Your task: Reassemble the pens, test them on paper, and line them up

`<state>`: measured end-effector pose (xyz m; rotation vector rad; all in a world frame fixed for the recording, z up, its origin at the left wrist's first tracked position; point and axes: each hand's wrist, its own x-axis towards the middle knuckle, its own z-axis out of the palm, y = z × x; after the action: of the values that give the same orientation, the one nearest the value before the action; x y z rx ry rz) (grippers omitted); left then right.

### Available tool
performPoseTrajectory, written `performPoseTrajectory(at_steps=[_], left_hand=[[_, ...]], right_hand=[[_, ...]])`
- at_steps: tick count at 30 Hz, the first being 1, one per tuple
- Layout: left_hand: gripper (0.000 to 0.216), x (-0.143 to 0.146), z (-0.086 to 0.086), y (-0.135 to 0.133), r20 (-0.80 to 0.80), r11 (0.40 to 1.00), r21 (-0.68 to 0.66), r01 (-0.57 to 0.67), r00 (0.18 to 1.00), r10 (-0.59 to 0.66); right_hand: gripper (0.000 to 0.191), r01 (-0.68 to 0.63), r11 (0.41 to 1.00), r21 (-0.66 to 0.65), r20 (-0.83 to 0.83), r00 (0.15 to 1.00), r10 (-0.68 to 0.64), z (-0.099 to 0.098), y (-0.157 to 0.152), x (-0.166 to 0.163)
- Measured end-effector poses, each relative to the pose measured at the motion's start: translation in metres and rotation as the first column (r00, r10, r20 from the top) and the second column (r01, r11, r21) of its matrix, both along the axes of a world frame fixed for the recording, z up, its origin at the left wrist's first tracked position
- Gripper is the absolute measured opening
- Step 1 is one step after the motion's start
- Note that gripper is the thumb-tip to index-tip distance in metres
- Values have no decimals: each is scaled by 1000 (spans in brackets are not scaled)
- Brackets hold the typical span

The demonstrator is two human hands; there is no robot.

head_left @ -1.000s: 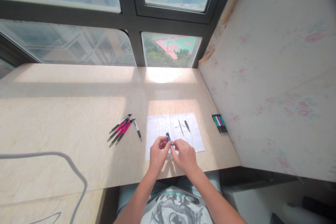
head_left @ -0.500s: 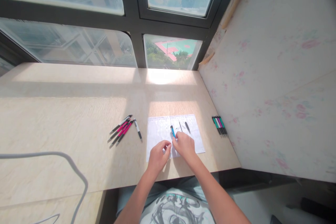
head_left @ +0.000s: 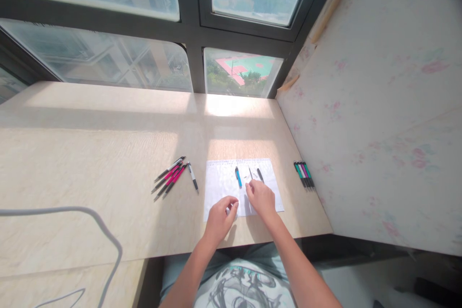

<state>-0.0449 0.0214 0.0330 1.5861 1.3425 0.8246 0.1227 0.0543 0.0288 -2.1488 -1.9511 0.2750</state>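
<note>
A white sheet of paper (head_left: 220, 187) lies on the pale desk (head_left: 108, 154) in front of me. On it rest a blue pen barrel (head_left: 238, 177), a thin refill (head_left: 250, 173) and a short black pen piece (head_left: 260, 175). My right hand (head_left: 263, 198) is on the paper just below the refill. Its fingers are bent down and the tips are hidden by the knuckles. My left hand (head_left: 219, 219) hovers at the paper's near edge, thumb and forefinger pinched together. Whatever it holds is too small to make out.
Several pink, black and white pens (head_left: 172, 176) lie bunched left of the paper. A row of green, pink and black pens (head_left: 303, 174) sits by the right edge, near the flowered wall panel (head_left: 378, 106). A grey cable (head_left: 90, 221) loops at the left. Windows run along the back.
Both hands held the blue barrel a second ago. My right hand laid it on the paper and shifted right to the refill. My left hand stayed pinched and drew back slightly.
</note>
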Motion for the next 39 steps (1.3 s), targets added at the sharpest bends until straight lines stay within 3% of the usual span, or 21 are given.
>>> performPoseTrajectory(at_steps=[10,14,18,23,39], left_hand=[[24,-2,-11,-8,-261,991,113,75,964,-43],[21,3,-15,-3,-320,971,232,67,947,11],[19,2,-20,6,-420,932,338,128,907,28],[15,-2,-25,12,-539,931,320,174,842,29],[12,-4,-29,14,-444,948,296,120,896,25]], right_hand=[[38,-39,976,213,-143,987,70,-30,-59,52],[27,19,964,264,-180,983,30,-33,-56,60],[12,-3,956,292,-218,973,70,-35,-40,69],[11,-36,961,274,-213,972,97,-44,-32,76],[12,-20,967,253,-207,976,75,-48,-34,77]])
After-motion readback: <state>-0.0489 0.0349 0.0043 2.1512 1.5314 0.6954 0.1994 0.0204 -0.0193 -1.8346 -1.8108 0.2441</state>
